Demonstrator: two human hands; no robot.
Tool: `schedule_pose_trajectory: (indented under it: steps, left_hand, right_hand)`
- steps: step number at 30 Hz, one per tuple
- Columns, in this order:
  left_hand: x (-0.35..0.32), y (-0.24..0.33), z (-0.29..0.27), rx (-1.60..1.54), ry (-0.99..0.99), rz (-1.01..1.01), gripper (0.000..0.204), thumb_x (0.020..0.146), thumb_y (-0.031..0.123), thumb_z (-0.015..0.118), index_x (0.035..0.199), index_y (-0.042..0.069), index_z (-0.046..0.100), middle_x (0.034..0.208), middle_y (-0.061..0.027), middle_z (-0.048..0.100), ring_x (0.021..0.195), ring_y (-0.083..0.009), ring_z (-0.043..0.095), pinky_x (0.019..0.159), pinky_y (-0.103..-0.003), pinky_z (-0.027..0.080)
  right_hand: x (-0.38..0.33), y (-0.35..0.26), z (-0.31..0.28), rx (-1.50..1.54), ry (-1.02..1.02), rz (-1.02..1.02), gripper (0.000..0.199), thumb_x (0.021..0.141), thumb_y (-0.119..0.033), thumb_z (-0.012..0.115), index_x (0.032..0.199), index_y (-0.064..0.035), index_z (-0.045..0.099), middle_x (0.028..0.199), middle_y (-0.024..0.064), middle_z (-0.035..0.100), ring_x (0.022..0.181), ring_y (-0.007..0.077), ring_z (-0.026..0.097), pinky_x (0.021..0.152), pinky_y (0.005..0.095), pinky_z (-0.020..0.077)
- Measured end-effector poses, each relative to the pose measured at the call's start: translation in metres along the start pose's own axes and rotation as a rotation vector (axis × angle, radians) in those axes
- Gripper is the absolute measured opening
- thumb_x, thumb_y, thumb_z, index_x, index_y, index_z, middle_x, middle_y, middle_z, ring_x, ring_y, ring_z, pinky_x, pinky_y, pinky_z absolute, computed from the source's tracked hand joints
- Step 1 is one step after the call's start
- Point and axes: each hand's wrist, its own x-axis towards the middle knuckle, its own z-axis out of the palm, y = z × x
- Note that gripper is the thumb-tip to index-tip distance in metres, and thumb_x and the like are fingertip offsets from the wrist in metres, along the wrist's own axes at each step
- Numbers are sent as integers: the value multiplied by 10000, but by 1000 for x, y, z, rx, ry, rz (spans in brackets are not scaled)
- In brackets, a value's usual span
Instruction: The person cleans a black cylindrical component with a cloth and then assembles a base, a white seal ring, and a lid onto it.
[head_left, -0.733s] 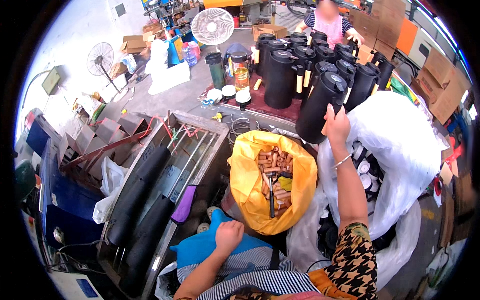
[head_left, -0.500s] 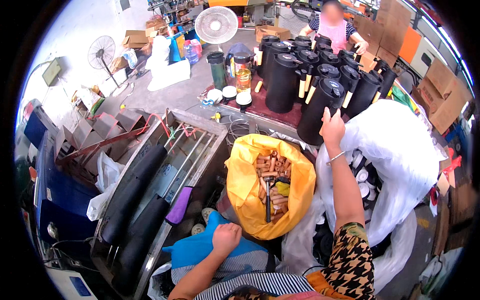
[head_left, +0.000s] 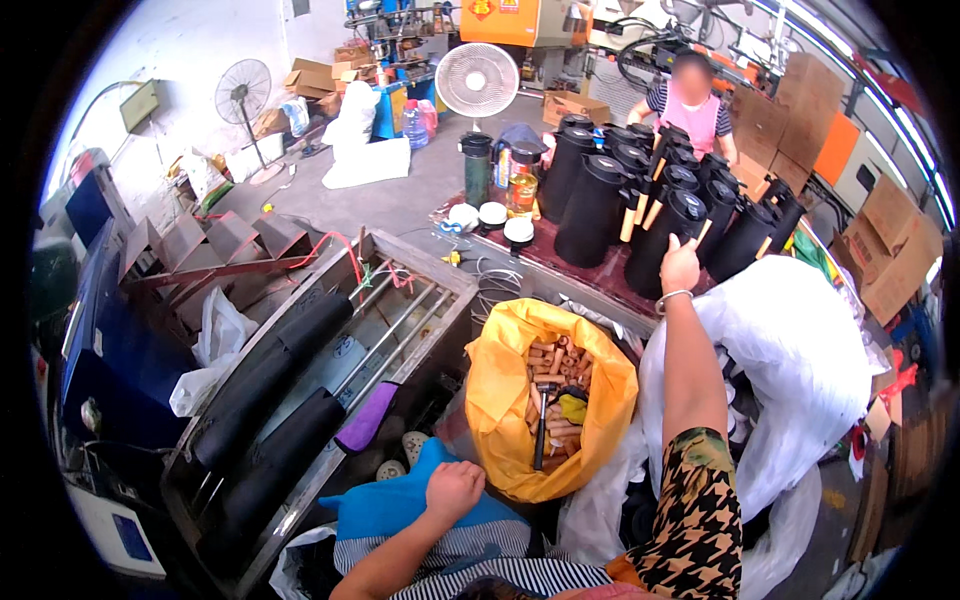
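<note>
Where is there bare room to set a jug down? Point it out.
The widest patch is grey floor between the white sheet and the long trough. A narrow red tabletop strip separates the white caps from the nearest black jugs. Around the right hand, jugs stand crowded.

Dark red tabletop (head_left: 600,282), clustered black jugs (head_left: 590,215) standing, green flask (head_left: 477,170), amber-filled bottle (head_left: 522,192), white caps (head_left: 518,230)

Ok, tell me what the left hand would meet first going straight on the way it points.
The left hand would probably meet the yellow bag first, though depth is unclear and it might pass above its rim.
</note>
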Motion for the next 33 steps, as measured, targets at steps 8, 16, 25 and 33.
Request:
schedule_pose_trajectory:
  steps: [8, 16, 25, 33]
  left_hand:
    - [-7, -10, 14, -79, 174, 46, 109, 801, 151, 656, 744, 88, 588, 743, -62, 599, 747, -245, 623, 710, -369, 467]
    - [-2, -14, 44, -49, 53, 60, 182, 849, 262, 585, 808, 101, 661, 824, -72, 662, 780, -255, 630, 739, -428, 463]
    - [9, 28, -13, 177, -193, -161, 181, 822, 281, 583, 828, 143, 700, 768, -53, 695, 741, -248, 671, 723, -424, 435]
    - [-8, 37, -37, 234, -204, -325, 200, 810, 291, 578, 852, 149, 713, 729, -57, 700, 754, -243, 694, 736, -413, 434]
  right_hand:
    - [-63, 63, 44, 221, -52, 22, 679, 809, -185, 708, 1342, 95, 395, 1242, 339, 526, 1175, 484, 499, 1013, 492, 409]
    - [-340, -44, -15, 230, -279, -1055, 384, 872, -98, 582, 1247, -14, 568, 1418, 204, 439, 1329, 364, 393, 1137, 423, 289]
    - [-582, -190, -80, 828, -1683, -1101, 319, 889, -204, 628, 1176, -65, 606, 1089, 167, 648, 1000, 352, 632, 869, 413, 508]
    - [-598, -144, -19, 204, -1467, -947, 384, 946, -394, 495, 1049, -71, 675, 1024, 177, 683, 951, 393, 639, 826, 494, 495]
